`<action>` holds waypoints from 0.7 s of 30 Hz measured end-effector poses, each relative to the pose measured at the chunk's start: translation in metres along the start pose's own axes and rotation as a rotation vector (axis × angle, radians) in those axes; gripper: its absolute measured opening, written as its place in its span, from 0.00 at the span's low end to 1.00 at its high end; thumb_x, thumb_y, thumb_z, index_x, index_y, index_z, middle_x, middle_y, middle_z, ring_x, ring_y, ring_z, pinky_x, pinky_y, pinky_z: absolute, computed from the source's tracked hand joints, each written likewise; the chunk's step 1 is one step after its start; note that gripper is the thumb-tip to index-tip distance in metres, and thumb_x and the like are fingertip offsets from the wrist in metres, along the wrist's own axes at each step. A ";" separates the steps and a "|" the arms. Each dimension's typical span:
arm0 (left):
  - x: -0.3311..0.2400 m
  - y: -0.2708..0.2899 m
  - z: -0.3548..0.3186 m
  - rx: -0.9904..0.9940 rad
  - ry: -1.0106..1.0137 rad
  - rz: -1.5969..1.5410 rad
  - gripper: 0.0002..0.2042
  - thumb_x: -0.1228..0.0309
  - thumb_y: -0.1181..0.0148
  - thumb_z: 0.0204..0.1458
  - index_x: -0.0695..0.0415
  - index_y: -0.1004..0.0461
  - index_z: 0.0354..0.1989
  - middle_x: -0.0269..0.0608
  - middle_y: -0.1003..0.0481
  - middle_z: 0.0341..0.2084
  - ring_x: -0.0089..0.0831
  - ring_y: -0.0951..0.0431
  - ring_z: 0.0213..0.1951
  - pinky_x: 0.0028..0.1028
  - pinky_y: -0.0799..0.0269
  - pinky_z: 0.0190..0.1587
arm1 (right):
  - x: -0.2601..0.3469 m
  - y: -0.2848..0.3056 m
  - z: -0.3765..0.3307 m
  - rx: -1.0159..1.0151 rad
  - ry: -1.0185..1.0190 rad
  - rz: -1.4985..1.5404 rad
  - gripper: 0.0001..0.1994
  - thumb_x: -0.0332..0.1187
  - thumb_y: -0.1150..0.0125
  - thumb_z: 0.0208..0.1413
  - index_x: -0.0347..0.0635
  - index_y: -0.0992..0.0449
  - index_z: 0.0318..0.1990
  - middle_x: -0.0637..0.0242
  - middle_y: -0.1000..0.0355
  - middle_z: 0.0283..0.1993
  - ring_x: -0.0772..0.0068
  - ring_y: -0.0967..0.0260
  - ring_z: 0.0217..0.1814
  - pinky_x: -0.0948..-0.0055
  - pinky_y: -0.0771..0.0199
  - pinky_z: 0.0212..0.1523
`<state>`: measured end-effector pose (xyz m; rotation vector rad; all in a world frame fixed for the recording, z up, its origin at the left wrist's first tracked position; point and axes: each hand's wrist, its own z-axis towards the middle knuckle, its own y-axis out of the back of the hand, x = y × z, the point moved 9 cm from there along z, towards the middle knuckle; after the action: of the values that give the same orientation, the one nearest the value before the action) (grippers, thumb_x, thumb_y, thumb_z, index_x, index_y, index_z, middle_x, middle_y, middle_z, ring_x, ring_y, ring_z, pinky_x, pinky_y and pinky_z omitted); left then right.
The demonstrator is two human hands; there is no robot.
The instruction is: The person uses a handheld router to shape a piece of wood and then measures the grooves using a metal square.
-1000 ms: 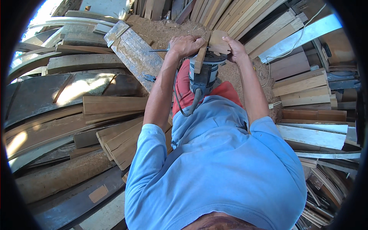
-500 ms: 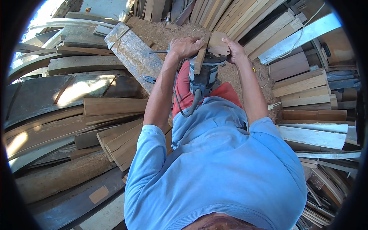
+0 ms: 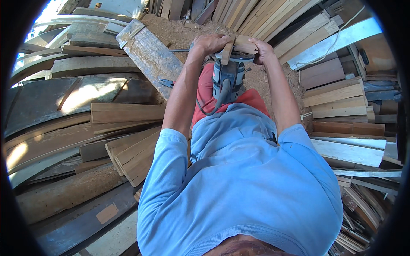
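In the head view, upper middle of the frame, the left hand (image 3: 210,43) and the right hand (image 3: 261,48) have their fingers clamped on a small wooden piece (image 3: 239,44), pressed onto the top of a grey power router (image 3: 229,76) with a dangling cord (image 3: 212,106). Sawdust ground (image 3: 179,32) lies beyond, with stacked planks (image 3: 128,114) at left.

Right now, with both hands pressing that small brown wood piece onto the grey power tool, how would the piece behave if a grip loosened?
The small brown wood piece looks stiff and probably light, being short and thin. It would likely tip or slide, since it perches on the grey power tool with the left hand and right hand gripping its ends. Its flat faces make rolling unlikely.
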<state>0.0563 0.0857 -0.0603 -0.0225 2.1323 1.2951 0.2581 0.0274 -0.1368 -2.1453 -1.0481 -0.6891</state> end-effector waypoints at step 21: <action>0.000 -0.002 0.003 -0.047 -0.022 0.004 0.32 0.36 0.63 0.55 0.36 0.25 0.59 0.49 0.25 0.57 0.51 0.28 0.61 0.47 0.39 0.65 | 0.005 0.001 -0.005 -0.007 0.019 -0.038 0.24 0.35 0.29 0.49 0.37 0.27 0.53 0.50 0.27 0.54 0.51 0.26 0.54 0.48 0.27 0.59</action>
<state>0.0589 0.0869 -0.0632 -0.0241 2.0839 1.3420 0.2605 0.0260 -0.1304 -2.1256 -1.0797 -0.7309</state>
